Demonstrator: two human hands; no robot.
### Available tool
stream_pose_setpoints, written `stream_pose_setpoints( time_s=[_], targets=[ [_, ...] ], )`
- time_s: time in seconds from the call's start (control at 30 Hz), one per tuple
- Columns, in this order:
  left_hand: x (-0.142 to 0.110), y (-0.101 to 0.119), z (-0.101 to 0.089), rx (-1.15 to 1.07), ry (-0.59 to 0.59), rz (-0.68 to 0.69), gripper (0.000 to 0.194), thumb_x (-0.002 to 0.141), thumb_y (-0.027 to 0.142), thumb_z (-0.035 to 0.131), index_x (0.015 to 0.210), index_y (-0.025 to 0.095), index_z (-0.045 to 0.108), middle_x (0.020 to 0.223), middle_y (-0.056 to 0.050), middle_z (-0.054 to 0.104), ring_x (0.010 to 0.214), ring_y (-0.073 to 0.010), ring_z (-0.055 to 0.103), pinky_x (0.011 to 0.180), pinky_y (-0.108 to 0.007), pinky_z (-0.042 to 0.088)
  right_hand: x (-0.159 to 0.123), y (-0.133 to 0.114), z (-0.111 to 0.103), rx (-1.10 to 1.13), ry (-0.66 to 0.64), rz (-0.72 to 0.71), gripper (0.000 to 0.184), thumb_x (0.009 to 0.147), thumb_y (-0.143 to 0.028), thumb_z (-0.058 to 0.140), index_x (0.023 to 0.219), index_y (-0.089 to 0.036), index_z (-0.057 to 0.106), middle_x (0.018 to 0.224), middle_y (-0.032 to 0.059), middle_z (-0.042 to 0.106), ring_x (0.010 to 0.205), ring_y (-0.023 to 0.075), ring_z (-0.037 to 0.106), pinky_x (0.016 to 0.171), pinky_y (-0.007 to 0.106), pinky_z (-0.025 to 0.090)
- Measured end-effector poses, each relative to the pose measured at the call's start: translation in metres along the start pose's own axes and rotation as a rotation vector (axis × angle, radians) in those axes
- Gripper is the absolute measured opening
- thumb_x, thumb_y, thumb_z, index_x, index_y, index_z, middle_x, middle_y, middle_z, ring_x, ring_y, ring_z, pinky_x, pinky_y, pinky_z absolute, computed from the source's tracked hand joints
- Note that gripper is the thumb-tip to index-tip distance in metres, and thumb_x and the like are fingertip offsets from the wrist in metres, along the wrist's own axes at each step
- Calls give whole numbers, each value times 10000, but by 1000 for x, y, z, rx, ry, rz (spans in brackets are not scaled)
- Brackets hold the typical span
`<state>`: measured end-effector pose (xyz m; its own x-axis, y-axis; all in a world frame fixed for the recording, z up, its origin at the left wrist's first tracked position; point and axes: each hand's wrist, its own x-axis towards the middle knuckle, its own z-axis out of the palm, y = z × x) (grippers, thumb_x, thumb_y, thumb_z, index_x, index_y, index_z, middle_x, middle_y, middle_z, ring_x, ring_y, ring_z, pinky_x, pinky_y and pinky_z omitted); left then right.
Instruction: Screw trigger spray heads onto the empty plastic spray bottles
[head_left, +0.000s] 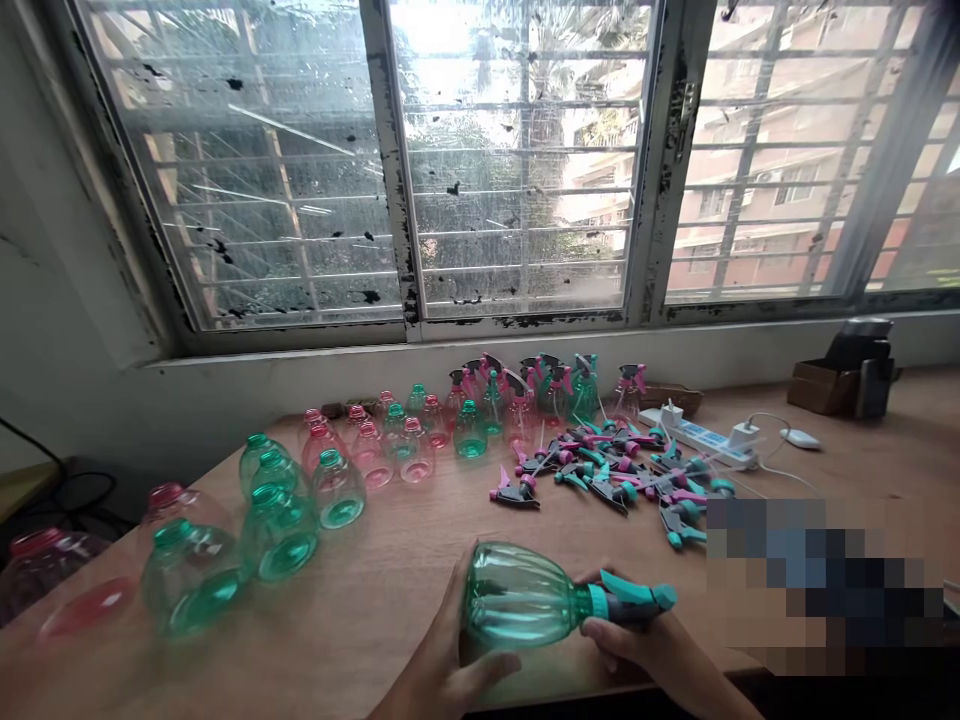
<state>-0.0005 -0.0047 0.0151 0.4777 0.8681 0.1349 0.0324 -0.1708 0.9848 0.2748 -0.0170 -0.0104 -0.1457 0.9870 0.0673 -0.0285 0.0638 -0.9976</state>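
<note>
I hold a green plastic spray bottle [525, 600] lying on its side just above the near edge of the wooden table [390, 560]. My left hand [450, 660] is wrapped around the bottle's wide body. My right hand [637, 640] grips the teal and grey trigger sprayer head [634, 598] at the bottle's neck. A heap of loose pink and teal sprayer heads [607, 470] lies on the table beyond my hands.
Several empty green and pink bottles [300, 500] stand at the left and along the back. Assembled spray bottles [540, 385] line up under the window. A white power strip [697, 432] and a brown box [821, 385] sit at the right. A blurred patch covers the near right.
</note>
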Motion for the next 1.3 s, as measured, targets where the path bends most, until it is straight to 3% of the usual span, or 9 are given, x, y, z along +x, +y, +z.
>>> stream_pose_setpoints(
  time_s=[0.13,0.27,0.5,0.63,0.77,0.93,1.07,1.17,1.3],
  targets=[
    [-4,8,0,9,-24,3,1020,884,538,727,1644,270,102,1697,-102,298,1562,-349,250,1301,-473,147,-1,-3,2,-9,7,-2,421,701,-538,823,949,-260,627,553,-77,539,451,162,516,481,281,404],
    [-3,7,1,60,11,7,999,893,517,724,1643,281,108,1711,-90,262,1575,-343,207,1309,-468,100,0,-3,2,8,15,-17,446,699,-537,828,977,-243,641,546,-75,544,458,166,527,496,286,414],
    [0,3,3,-12,-33,52,1145,826,537,796,1637,319,18,1618,-123,428,1467,-349,436,1266,-487,235,0,-3,3,71,54,-19,510,728,-560,827,1047,-207,643,508,-85,547,457,146,512,533,294,468],
    [-3,15,4,-45,-53,-8,1173,838,536,783,1642,273,-28,1641,-112,419,1539,-337,321,1281,-451,219,0,-2,2,54,25,-35,491,729,-549,822,1043,-215,645,522,-82,561,466,146,516,528,285,449],
    [-3,17,4,-49,-41,-16,1086,865,511,765,1646,267,51,1663,-94,386,1561,-328,271,1285,-433,224,0,0,0,34,16,-57,474,744,-538,815,1050,-218,648,522,-79,567,474,150,524,535,282,439],
    [0,8,4,-76,-55,40,1087,839,464,813,1634,360,79,1622,-89,450,1465,-348,452,1215,-449,364,2,2,0,102,47,-46,520,751,-563,826,1067,-191,647,493,-90,545,444,127,479,532,281,435],
    [-2,11,3,-67,-64,28,1149,808,477,838,1636,350,51,1651,-90,411,1523,-352,356,1267,-480,258,2,3,0,96,54,-49,528,744,-574,830,1065,-194,653,489,-90,544,444,127,478,528,280,423],
    [-3,15,2,-34,-40,15,1087,836,526,790,1642,300,97,1676,-96,364,1563,-341,266,1291,-463,204,1,2,0,58,31,-48,502,741,-561,829,1055,-210,657,509,-84,553,457,139,502,512,274,409],
    [-3,11,4,-85,-30,7,984,856,455,798,1621,349,188,1691,-93,321,1530,-353,339,1243,-454,325,2,0,2,57,51,-52,510,759,-555,820,1081,-194,662,499,-80,555,464,141,497,526,286,427]
  ],
)
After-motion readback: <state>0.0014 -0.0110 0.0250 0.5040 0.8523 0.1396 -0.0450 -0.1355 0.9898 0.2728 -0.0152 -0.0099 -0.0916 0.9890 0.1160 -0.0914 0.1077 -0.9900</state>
